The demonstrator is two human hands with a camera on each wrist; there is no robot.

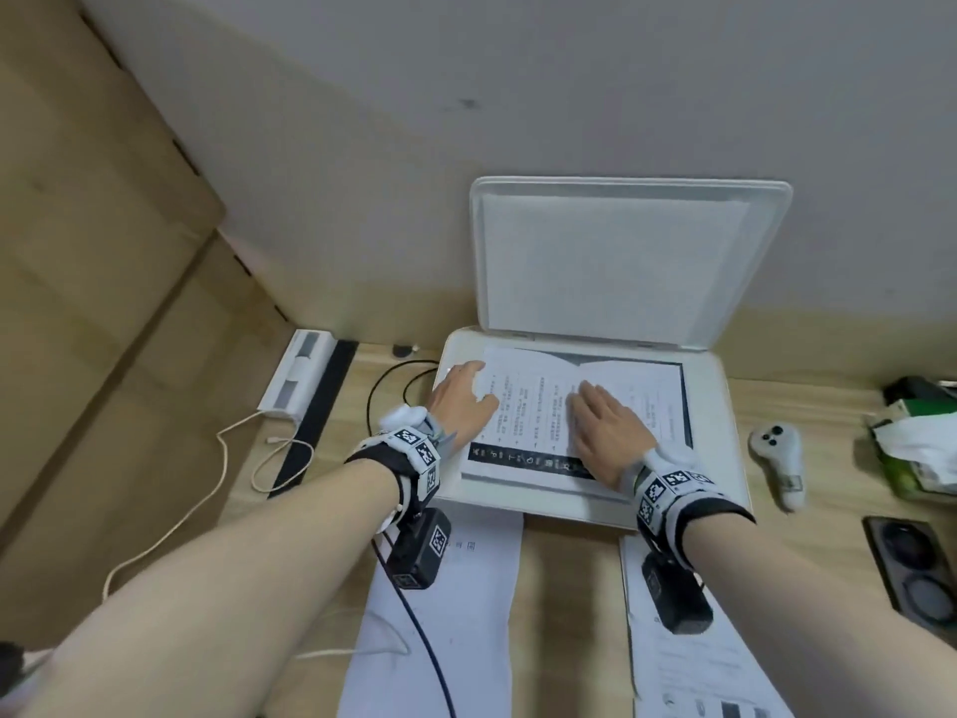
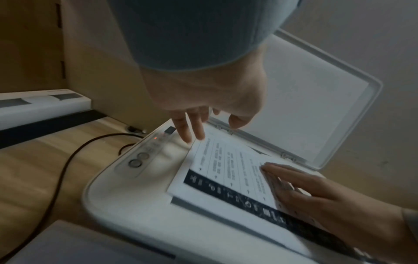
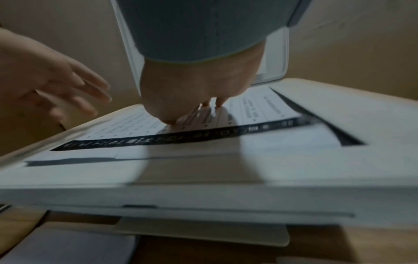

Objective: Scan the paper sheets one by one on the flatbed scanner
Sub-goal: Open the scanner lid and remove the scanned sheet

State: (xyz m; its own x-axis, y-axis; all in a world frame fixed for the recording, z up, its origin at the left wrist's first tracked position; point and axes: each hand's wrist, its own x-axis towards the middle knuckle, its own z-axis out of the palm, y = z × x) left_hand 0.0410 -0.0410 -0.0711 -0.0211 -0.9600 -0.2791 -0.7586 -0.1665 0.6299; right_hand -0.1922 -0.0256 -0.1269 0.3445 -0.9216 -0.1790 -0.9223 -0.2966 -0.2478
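Both my hands, left hand (image 1: 463,401) and right hand (image 1: 608,432), lie flat, apart, on the sheet (image 1: 538,406); I should square it to the scanner (image 1: 720,406) glass corner.

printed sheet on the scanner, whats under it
The printed sheet lies on the scanner bed; dark glass shows along its right and far edges. The rest is covered by paper and both hands.
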